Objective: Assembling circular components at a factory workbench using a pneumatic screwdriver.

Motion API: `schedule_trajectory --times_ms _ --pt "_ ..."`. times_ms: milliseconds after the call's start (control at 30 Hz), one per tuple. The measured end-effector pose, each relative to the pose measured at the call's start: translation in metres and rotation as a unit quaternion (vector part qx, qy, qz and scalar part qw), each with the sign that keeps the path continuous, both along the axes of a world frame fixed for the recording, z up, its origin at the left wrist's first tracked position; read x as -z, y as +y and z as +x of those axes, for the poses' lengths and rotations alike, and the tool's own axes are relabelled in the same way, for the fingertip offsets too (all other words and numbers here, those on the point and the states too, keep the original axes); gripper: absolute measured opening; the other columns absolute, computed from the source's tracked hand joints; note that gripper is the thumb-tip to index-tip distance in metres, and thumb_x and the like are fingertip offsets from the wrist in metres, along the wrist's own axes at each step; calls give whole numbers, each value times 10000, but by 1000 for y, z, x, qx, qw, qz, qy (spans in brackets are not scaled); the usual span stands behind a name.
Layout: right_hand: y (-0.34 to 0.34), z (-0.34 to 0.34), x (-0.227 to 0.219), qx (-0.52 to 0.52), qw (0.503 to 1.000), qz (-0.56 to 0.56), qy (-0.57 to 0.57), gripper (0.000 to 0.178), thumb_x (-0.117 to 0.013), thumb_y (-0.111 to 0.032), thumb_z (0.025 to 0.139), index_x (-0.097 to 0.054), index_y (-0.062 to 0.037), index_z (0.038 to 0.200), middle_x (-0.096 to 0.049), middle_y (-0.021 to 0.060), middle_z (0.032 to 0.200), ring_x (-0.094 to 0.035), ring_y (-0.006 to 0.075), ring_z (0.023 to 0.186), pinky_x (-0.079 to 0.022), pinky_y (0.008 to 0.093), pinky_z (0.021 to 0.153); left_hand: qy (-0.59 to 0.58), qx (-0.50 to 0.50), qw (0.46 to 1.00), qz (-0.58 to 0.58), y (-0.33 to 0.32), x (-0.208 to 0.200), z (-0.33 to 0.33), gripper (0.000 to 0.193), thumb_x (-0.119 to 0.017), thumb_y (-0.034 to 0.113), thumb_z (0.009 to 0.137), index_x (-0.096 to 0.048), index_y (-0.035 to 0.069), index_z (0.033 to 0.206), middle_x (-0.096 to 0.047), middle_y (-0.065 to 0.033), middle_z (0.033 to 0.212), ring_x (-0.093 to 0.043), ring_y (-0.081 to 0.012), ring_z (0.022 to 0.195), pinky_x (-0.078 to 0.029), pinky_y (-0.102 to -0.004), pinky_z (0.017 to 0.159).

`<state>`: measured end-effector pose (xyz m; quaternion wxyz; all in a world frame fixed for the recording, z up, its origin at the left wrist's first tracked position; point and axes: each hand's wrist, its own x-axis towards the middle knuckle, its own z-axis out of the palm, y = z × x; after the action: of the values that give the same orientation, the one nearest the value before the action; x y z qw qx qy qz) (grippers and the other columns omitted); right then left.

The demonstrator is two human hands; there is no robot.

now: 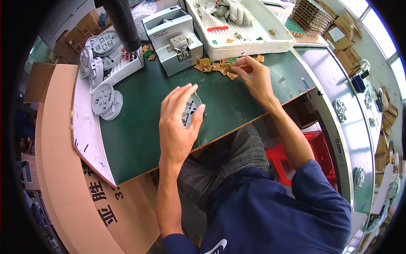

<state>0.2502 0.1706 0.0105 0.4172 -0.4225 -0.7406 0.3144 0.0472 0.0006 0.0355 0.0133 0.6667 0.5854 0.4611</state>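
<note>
My left hand (177,122) lies over a round grey plastic part (191,111) on the dark green bench mat (139,127), fingers curled around its edge. My right hand (253,76) reaches to a scatter of small brown and green circuit pieces (211,65) at the far side of the mat. Its fingertips pinch at one of the pieces near the white tray. Whether a piece is lifted is unclear.
A grey box-shaped machine (175,40) stands behind the pieces. A white tray (241,42) with gloves and small parts sits at the back right. Stacks of round grey parts (103,99) lie at the left. A red stool (283,156) shows under the bench.
</note>
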Motion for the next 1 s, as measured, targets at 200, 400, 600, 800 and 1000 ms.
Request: schedule_trajectory --times_ms 200,400,600,800,1000 --pt "-9 -19 -8 -133 975 -94 154 197 -707 -119 995 -711 29 1124 -747 51 1005 -673 93 836 -549 251 781 -227 14 971 -71 54 2 17 472 -762 146 912 -623 -42 1322 -715 -224 1176 -731 -349 1002 -578 -402 871" --pt "-10 -20 -16 -119 969 -144 162 290 -676 -147 1021 -675 26 1253 -721 59 1070 -691 116 893 -553 256 823 -147 5 984 -104 67 2 11 398 -744 160 949 -660 -48 1278 -738 -214 1149 -755 -266 941 -601 -366 813" --pt "-25 -22 -12 -229 881 -268 314 290 -638 -145 1044 -634 33 1273 -702 91 1152 -691 147 1045 -575 305 954 -311 56 941 -122 55 0 20 374 -740 220 978 -688 -31 1251 -773 -160 1042 -741 -151 875 -585 -299 788" --pt "-50 -40 -20 -215 947 -134 198 304 -707 -89 980 -647 13 1259 -709 90 1147 -692 183 1037 -581 323 928 -363 61 920 -133 38 4 3 334 -738 262 986 -733 -35 1139 -768 -74 893 -702 -79 813 -540 -230 744" --pt "-56 -27 -47 -318 929 180 -58 392 -739 -10 882 -697 -49 1270 -714 148 1174 -706 331 1046 -581 368 874 -389 122 874 -264 11 -16 -23 356 -742 285 984 -737 -50 1104 -732 -52 870 -697 -89 801 -553 -235 759"
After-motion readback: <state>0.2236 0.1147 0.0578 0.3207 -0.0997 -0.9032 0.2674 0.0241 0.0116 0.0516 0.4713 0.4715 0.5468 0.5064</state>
